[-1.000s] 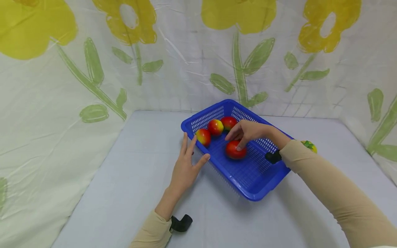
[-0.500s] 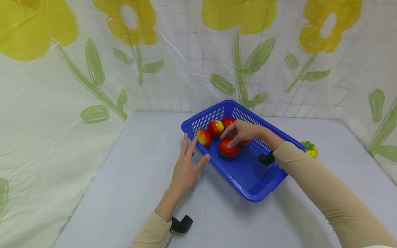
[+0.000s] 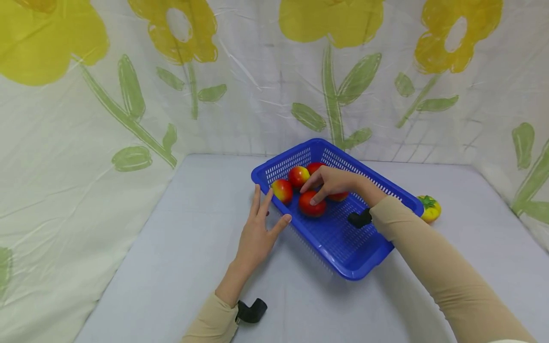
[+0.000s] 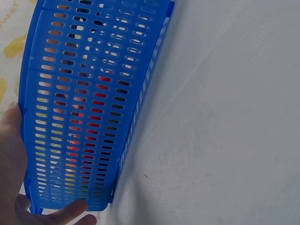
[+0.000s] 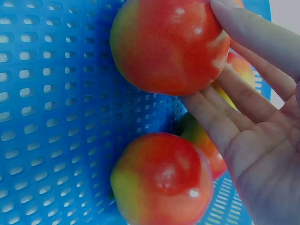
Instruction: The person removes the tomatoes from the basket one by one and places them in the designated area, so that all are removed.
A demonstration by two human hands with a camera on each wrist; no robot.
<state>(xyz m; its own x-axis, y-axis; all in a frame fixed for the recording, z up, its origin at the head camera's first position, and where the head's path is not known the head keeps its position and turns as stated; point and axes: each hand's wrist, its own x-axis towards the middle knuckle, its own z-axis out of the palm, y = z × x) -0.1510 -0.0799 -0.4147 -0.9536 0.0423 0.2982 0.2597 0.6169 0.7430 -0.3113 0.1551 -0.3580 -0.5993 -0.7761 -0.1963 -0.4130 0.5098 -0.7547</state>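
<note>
A blue perforated plastic basket [image 3: 343, 247] stands slantwise on the table. Inside it, my right hand [image 3: 336, 183] pinches a glossy red fruit [image 5: 168, 47] with a yellow-green end, thumb on one side and fingers on the other. Several similar red-and-yellow fruits are around it: a fruit [image 3: 282, 191] by the left wall, another fruit [image 3: 299, 176] behind that, and some partly covered by the right hand. My left hand [image 3: 256, 238] lies at the basket's left outer side, fingers spread and mostly straight, thumb at the rim. In the left wrist view, red shows through the wall slots.
A yellow fruit [image 3: 430, 209] with a green leafy top sits on the table just outside the basket's right end. A pale cloth [image 3: 171, 238] covers the table. Behind hangs a white curtain [image 3: 257, 128] printed with yellow flowers.
My right hand has moved the red fruit leftward inside the basket, toward the fruits at the left wall, uncovering another fruit behind its wrist. The left hand and basket have stayed in place.
</note>
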